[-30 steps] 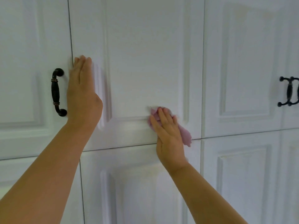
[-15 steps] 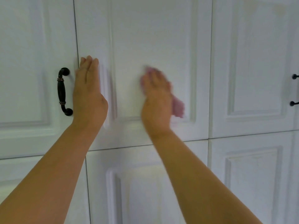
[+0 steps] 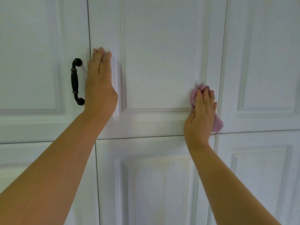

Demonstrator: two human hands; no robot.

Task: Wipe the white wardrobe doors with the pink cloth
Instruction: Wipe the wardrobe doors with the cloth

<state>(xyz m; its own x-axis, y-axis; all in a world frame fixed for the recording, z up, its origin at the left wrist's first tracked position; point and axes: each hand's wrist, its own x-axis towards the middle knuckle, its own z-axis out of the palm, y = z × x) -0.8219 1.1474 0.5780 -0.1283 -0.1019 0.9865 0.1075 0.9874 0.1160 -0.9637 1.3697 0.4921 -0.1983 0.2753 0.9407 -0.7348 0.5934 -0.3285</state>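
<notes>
Lower and rightward now, right hand (image 3: 200, 116) presses crumpled pink cloth (image 3: 195, 95) onto panelled door (image 3: 162, 62), left hand (image 3: 100, 85) flat.

A dark metal door handle (image 3: 76, 81) stands upright on the left — a bowed bar with a rounded foot at each end and thin coppery rings near both ends. It casts a faint shadow on the white surface behind it — no other non-task thing shows.

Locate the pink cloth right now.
In the head view, the crumpled pink cloth sits under the right hand, pressed against the lower right corner of the white middle upper door.
</notes>
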